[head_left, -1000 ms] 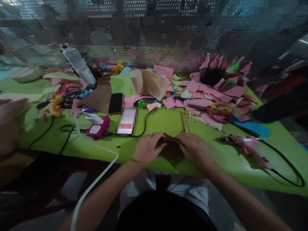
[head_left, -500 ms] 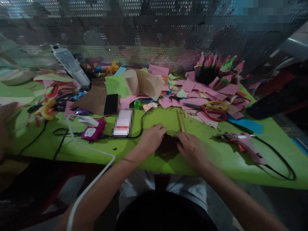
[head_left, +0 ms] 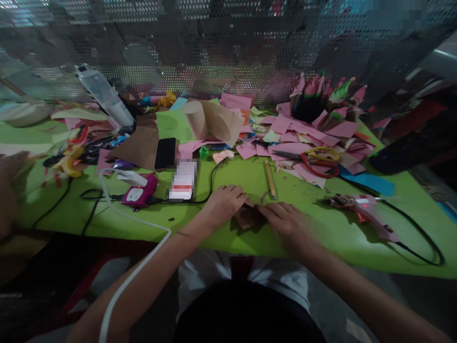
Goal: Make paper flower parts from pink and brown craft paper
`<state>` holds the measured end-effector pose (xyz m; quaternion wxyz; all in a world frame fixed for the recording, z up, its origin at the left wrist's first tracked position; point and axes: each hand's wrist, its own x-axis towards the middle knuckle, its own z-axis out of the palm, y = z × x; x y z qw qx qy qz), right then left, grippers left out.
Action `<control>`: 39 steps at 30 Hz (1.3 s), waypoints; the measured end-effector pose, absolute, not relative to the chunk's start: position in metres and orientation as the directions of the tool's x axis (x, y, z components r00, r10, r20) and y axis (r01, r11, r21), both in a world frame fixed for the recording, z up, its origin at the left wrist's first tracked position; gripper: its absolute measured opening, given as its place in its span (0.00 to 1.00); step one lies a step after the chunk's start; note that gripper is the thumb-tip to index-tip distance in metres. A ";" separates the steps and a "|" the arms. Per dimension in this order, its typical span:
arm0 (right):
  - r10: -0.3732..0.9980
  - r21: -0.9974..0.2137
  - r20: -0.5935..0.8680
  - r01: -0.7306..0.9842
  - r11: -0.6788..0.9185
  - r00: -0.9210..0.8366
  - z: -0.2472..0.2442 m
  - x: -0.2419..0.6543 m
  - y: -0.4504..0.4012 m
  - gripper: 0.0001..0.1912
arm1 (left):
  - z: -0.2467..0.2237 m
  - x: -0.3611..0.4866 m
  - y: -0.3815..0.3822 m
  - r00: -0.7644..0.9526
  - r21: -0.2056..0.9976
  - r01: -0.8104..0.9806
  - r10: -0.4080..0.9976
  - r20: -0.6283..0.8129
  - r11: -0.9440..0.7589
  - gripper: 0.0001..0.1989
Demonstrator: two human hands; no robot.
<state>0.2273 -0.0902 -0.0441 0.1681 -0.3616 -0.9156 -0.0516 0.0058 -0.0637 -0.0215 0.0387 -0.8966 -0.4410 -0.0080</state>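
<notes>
Low over the green table (head_left: 214, 238), both my hands hold a small piece of brown paper (head_left: 248, 216) between them. My left hand (head_left: 225, 202) has its fingers curled over the paper's left and far edge. My right hand (head_left: 283, 216) pinches the right side, its fingers bent toward the left hand. The paper looks bent or folded along its far side; the fingers partly hide it. A yellow pencil (head_left: 270, 180) lies just beyond my right hand. Scissors with red and yellow handles (head_left: 317, 159) rest on paper scraps farther back.
A pink hot glue gun (head_left: 367, 212) with a black cord lies at right. At left are a magenta power adapter (head_left: 139, 190) with cables, a dark phone (head_left: 165, 153) and a lit phone (head_left: 183, 181). Pink paper scraps (head_left: 296, 131) and a plastic bottle (head_left: 105, 95) line the back.
The brown paper has tilted and now shows a lighter face. My right hand has lowered and flattened slightly, leaving more of the pencil visible. The view has shifted a little.
</notes>
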 end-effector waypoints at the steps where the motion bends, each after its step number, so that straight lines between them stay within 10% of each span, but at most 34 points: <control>1: 0.645 -0.023 0.334 0.678 0.735 -0.688 -0.044 0.228 -0.091 0.17 | -0.022 0.004 -0.064 0.616 -0.066 0.787 0.786 0.048 -0.613 0.13; 12: 0.673 0.012 0.229 0.694 0.720 -0.703 -0.040 0.228 -0.093 0.18 | -0.021 -0.009 -0.096 0.579 0.025 0.800 0.782 0.230 -0.599 0.22; 24: 0.654 -0.091 0.405 0.683 0.725 -0.639 -0.050 0.255 -0.107 0.21 | -0.036 -0.004 -0.106 0.654 0.130 0.750 0.756 0.004 -0.649 0.28; 39: 0.726 -0.152 0.491 0.773 0.616 -0.482 -0.043 0.283 -0.120 0.17 | -0.034 -0.004 -0.116 0.613 0.067 0.785 0.788 0.057 -0.616 0.28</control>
